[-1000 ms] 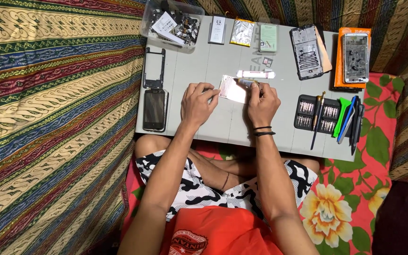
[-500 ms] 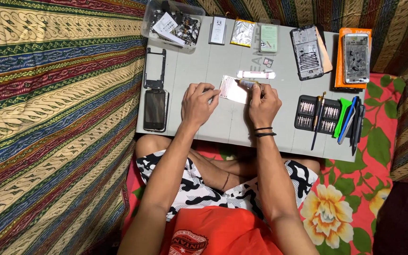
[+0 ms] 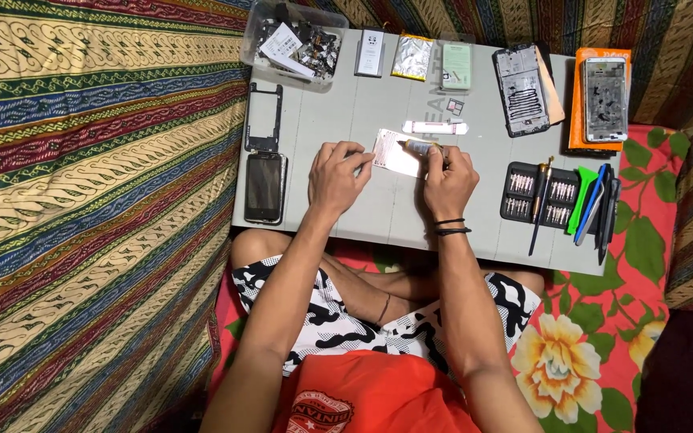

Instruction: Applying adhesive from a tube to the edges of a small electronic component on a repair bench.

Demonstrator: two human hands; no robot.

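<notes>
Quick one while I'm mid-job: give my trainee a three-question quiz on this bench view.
1. True or false: the left hand rests on the white card.
2. What does the right hand hold: A) a small tube, B) the green pry tool, C) the dark phone?
3. Which side of the grey board holds the bit set?

Key: 1 true, fingertips on its left edge. 2 A, tip over the card. 3 The person's right.
</notes>
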